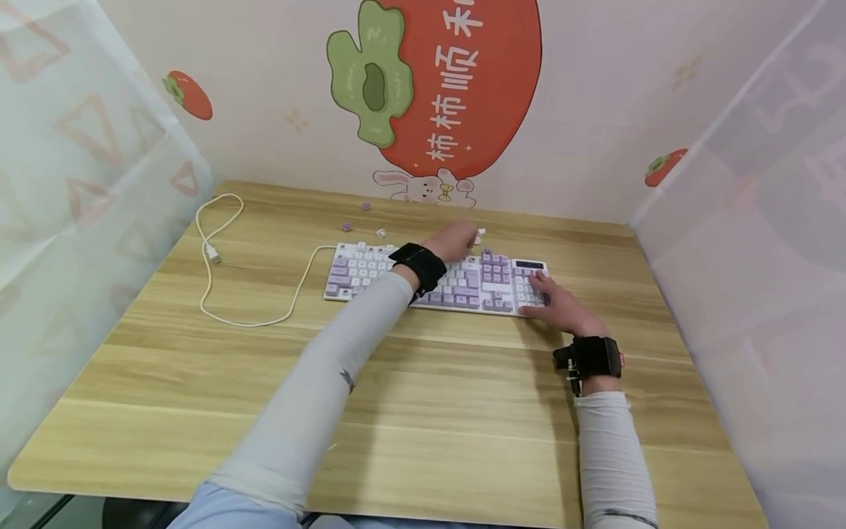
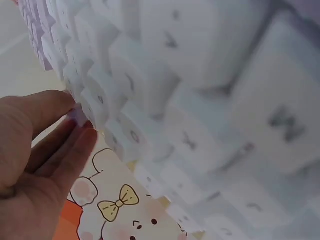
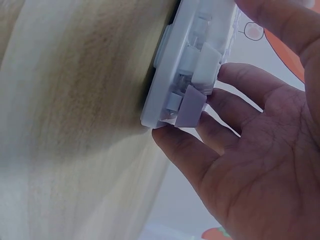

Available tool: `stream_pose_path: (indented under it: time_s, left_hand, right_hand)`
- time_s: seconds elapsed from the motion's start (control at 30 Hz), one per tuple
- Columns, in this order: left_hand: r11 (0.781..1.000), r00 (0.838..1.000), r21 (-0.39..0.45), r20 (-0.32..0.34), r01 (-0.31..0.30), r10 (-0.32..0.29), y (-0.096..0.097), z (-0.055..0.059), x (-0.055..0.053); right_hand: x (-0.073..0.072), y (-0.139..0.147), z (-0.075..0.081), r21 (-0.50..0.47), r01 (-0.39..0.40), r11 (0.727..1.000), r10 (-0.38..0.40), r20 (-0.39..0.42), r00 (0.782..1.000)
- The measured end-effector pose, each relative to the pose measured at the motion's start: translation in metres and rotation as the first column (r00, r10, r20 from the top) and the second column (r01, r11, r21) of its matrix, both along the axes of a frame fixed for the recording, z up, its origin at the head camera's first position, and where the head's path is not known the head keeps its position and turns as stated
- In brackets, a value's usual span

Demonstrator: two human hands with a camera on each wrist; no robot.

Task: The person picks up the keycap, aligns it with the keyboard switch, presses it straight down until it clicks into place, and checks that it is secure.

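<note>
A white keyboard with white and purple keycaps (image 1: 355, 273) lies on the table. My left hand (image 1: 452, 241) is over its far edge, crossing the middle of the board. In the left wrist view, the thumb and fingers (image 2: 82, 145) pinch a small purple keycap (image 2: 79, 116) close to the far row; the fingers hide most of it. My right hand (image 1: 562, 305) rests at the keyboard's right end, fingers spread over the number pad, thumb by the front edge. In the right wrist view, one fingertip (image 3: 165, 134) touches the board's corner beside a purple keycap (image 3: 191, 107).
Behind the keyboard lie loose purple keycaps (image 1: 346, 227) and a loose white keycap (image 1: 380, 233). More white keycaps (image 1: 480, 233) lie just right of my left hand. A white cable (image 1: 254, 325) loops across the left, ending in a plug (image 1: 212, 253). A printed backdrop (image 1: 581, 110) stands behind the table.
</note>
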State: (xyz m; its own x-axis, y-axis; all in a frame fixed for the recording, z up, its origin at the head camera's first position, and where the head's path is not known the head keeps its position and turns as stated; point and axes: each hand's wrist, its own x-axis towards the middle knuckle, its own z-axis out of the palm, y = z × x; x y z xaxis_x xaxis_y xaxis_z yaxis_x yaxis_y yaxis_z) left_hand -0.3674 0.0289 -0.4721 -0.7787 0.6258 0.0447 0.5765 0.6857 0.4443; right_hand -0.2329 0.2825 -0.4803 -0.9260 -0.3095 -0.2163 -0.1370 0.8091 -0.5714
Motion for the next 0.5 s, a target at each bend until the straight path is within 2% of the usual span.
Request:
stream_pose_path:
  time_s: [0.1, 0.17, 0.23, 0.3, 0.4, 0.5]
  left_hand:
    - [0.987, 1.000, 0.160, 0.001, -0.029, 0.029, -0.010, 0.001, -0.001]
    - [0.962, 0.998, 0.270, 0.049, -0.050, 0.039, -0.017, 0.003, -0.001]
    - [0.923, 0.994, 0.379, 0.102, -0.067, 0.030, -0.023, 0.005, -0.001]
    - [0.874, 0.987, 0.479, 0.160, -0.077, 0.000, -0.029, 0.007, -0.001]
    - [0.809, 0.974, 0.581, 0.221, -0.088, -0.053, -0.037, 0.011, 0.002]
    - [0.783, 0.967, 0.613, 0.245, -0.101, -0.067, -0.044, 0.016, 0.006]
  right_hand:
    - [-0.001, 0.001, -0.002, -0.008, -0.005, 1.000, 0.005, -0.001, 1.000]
    - [-0.001, 0.000, -0.002, -0.008, -0.006, 1.000, 0.006, 0.002, 1.000]
    - [-0.002, 0.000, -0.001, -0.004, -0.008, 1.000, 0.008, 0.004, 1.000]
    - [-0.001, -0.001, -0.001, 0.000, -0.010, 1.000, 0.010, 0.001, 1.000]
    - [0.000, -0.001, 0.001, 0.002, -0.011, 1.000, 0.012, -0.003, 1.000]
    - [0.001, -0.001, 0.000, 0.004, -0.008, 1.000, 0.008, -0.003, 1.000]
